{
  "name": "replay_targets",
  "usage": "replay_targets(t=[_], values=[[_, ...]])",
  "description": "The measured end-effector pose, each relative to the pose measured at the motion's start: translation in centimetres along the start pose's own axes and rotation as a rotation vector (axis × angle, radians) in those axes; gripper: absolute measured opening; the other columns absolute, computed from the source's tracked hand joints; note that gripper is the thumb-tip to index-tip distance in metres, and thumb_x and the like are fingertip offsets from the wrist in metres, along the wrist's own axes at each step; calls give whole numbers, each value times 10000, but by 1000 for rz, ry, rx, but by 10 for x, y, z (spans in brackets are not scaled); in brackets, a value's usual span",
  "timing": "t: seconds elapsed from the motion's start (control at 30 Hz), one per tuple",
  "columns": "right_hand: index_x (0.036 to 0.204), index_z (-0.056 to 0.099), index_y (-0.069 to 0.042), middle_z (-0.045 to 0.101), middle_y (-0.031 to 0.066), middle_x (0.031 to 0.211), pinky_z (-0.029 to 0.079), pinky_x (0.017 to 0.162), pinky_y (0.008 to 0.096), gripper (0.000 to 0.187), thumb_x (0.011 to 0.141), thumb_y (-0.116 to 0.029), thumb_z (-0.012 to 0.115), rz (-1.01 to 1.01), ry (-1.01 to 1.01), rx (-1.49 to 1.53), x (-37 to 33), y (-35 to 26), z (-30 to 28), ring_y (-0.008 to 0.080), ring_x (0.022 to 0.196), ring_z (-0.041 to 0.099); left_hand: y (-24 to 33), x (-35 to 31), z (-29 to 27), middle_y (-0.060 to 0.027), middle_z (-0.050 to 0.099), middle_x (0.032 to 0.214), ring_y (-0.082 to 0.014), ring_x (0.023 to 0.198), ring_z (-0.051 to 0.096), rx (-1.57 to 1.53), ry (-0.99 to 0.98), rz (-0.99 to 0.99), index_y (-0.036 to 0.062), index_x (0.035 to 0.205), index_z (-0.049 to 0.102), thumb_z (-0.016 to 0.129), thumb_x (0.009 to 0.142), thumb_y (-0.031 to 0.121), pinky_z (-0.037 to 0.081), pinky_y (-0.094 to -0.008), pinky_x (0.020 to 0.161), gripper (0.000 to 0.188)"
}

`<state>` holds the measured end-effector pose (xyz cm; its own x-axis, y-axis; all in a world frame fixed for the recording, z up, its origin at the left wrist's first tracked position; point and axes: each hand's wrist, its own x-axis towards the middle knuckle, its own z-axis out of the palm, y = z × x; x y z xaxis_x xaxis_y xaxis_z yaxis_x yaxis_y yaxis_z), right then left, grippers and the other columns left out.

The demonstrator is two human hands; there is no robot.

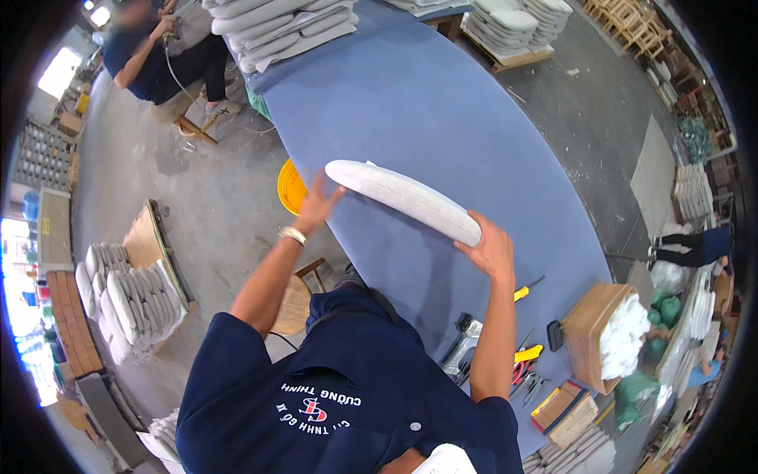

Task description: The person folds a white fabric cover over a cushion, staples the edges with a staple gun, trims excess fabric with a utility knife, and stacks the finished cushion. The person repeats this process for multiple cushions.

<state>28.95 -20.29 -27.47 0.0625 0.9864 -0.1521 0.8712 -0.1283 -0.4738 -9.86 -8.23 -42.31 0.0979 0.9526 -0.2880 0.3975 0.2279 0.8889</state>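
A light grey fabric-covered seat pad is held tilted on its edge above the blue-grey table. At its right end my right hand is closed, with the thumb on the near side. My left hand is by the pad's left end, fingers spread and slightly blurred. Whether its fingertips touch the pad I cannot tell. Near my right forearm lie a metal staple gun, a yellow-handled tool and red-handled pliers.
A cardboard box of white stuffing stands on the right of the table. Stacked grey pads occupy the far end. A yellow bucket and wooden stool are at the left edge. Another person sits working at far left.
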Motion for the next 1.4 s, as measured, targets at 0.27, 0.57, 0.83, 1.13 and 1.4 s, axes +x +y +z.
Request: replay_targets(t=[0.27, 0.57, 0.83, 1.13, 1.4], values=[[1509, 453, -8, 684, 277, 1235, 568, 885, 525, 778, 853, -307, 744, 69, 252, 121, -91, -80, 33, 455, 1044, 697, 147, -53, 157, -122, 276, 1688, -288, 1508, 331, -1027, -212, -121, 113, 1657, 199, 313, 1053, 703, 311, -421, 1220, 852], [1551, 213, 168, 346, 405, 1559, 409, 1162, 462, 927, 930, -292, 724, 115, 125, 378, -140, -121, 40, 482, 1423, 444, 221, -59, 146, -213, 452, 1579, -306, 1443, 449, -95, -875, 318, 48, 1631, 285, 535, 1023, 602, 354, -400, 1189, 860], [1541, 468, -53, 485, 239, 1552, 403, 1173, 429, 708, 937, -302, 741, -73, -5, 384, -136, -17, 51, 374, 1418, 496, 199, -103, 109, -236, 701, 1204, -434, 981, 713, 829, -488, 550, 122, 1546, 447, 808, 846, 385, 572, -530, 856, 830], [1530, 493, -112, 554, 176, 1512, 459, 1123, 441, 847, 793, -282, 873, -5, 206, 57, -122, 54, -120, 347, 1338, 571, 202, -74, 86, -123, 715, 1235, -361, 1049, 706, 911, -683, 866, 223, 1546, 482, 853, 776, 258, 562, -480, 866, 855], [1571, 433, -151, 531, 203, 1521, 421, 1156, 475, 1050, 679, -397, 928, -181, -204, -98, -53, 104, -78, 388, 1400, 501, 214, -60, 110, -144, 704, 1282, -359, 1106, 685, 903, -695, 898, 179, 1474, 553, 893, 696, 422, 539, -478, 927, 882]])
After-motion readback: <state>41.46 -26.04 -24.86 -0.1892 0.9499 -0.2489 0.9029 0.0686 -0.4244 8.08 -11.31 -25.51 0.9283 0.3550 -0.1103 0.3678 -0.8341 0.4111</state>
